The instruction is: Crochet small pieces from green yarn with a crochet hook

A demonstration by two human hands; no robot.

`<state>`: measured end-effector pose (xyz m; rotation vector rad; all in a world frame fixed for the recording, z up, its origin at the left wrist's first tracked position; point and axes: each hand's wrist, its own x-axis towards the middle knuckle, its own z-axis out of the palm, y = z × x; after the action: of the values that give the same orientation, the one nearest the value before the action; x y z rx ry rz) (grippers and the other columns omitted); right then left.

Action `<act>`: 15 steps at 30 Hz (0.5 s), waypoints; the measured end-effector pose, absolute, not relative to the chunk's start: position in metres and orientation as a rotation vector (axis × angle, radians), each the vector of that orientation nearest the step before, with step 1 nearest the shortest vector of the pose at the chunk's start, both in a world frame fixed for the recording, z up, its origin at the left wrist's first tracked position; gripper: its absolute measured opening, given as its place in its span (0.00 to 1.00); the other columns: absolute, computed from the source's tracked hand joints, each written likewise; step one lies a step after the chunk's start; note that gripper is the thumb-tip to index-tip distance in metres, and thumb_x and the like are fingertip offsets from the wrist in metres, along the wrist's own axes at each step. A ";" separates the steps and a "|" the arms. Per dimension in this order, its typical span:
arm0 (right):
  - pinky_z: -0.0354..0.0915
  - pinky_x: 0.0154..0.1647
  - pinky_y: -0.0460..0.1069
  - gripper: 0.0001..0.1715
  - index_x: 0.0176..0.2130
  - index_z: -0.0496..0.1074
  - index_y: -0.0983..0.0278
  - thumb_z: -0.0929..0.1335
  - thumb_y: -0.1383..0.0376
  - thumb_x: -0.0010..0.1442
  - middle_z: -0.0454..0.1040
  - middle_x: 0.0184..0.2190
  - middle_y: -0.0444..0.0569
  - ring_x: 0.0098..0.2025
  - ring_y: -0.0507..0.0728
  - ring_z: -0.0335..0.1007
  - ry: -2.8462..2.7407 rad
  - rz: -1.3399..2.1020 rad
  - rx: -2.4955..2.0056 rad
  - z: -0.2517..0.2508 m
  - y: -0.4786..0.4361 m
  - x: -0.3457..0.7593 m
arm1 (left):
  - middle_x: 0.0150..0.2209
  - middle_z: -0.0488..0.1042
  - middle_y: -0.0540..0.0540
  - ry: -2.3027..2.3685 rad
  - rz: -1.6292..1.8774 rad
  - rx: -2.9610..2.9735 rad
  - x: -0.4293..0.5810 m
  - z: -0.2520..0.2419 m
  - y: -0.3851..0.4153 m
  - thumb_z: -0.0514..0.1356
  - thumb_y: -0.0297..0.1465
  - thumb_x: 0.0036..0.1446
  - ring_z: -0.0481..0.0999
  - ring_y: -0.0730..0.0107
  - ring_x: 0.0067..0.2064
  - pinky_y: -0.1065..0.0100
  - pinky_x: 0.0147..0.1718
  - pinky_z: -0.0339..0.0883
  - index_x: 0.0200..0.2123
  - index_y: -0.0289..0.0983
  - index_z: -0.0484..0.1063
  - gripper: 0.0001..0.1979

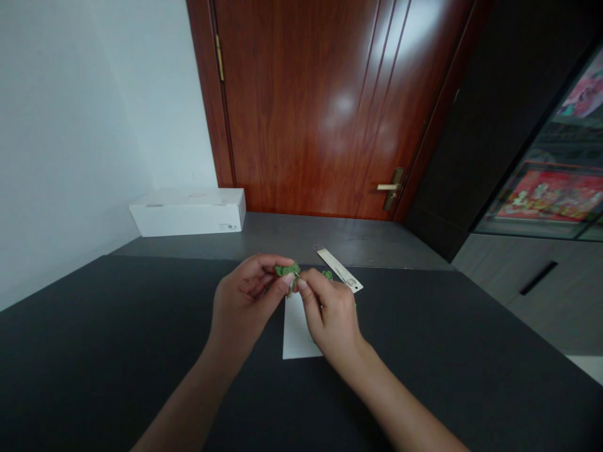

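A small, crinkled green piece (288, 270), leaf-like or knitted, is pinched between the thumb and fingers of my left hand (247, 292). A green strand hangs below it. My right hand (334, 307) meets it from the right, thumb and forefinger pressed together at the edge of the green piece. A thin pale sliver shows between the two hands, too small to name. Under my right hand lies a white sheet (299, 333), partly covered by that hand. Another green bit (327, 275) shows just behind my right knuckles.
A long cream card or sleeve (340, 270) with print and a hole lies slantwise beyond my right hand. At the back left stands a white box (188, 212) against the wall. Behind the dark tabletop (141, 333) are a wooden door (311, 113) and, rightward, a glass-fronted cabinet (518, 263).
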<state>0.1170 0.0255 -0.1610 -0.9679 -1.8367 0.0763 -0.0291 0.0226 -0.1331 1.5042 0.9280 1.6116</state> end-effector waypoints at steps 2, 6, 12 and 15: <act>0.60 0.31 0.47 0.16 0.34 0.71 0.63 0.60 0.65 0.71 0.74 0.24 0.46 0.26 0.53 0.71 -1.847 0.022 -0.968 -0.161 0.026 0.117 | 0.30 0.81 0.48 0.922 1.612 1.500 -0.029 -0.133 0.022 0.70 0.25 0.52 0.80 0.70 0.30 0.71 0.34 0.75 0.37 0.37 0.80 0.07; 0.57 0.29 0.48 0.16 0.32 0.70 0.63 0.60 0.67 0.70 0.71 0.22 0.46 0.24 0.53 0.67 -1.859 -0.140 -0.952 -0.161 0.026 0.118 | 0.32 0.81 0.48 0.899 1.630 1.510 -0.029 -0.134 0.021 0.70 0.25 0.52 0.80 0.71 0.31 0.72 0.34 0.75 0.35 0.37 0.79 0.06; 0.55 0.29 0.49 0.16 0.32 0.70 0.63 0.59 0.67 0.70 0.68 0.21 0.45 0.23 0.53 0.64 -1.864 -0.196 -0.934 -0.159 0.023 0.118 | 0.32 0.80 0.52 0.813 1.729 1.489 -0.028 -0.136 0.023 0.70 0.21 0.50 0.80 0.74 0.33 0.76 0.35 0.74 0.36 0.40 0.77 0.12; 0.56 0.29 0.47 0.17 0.31 0.70 0.63 0.60 0.64 0.70 0.67 0.22 0.44 0.24 0.52 0.64 -1.786 0.181 -0.909 -0.160 0.022 0.112 | 0.31 0.78 0.55 0.742 1.761 1.475 -0.027 -0.137 0.025 0.70 0.21 0.50 0.79 0.77 0.32 0.78 0.33 0.73 0.39 0.41 0.75 0.14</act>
<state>0.1119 0.0223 -0.1595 -0.9088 -1.7864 0.1808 -0.0269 0.0252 -0.1374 1.4750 0.7422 1.7608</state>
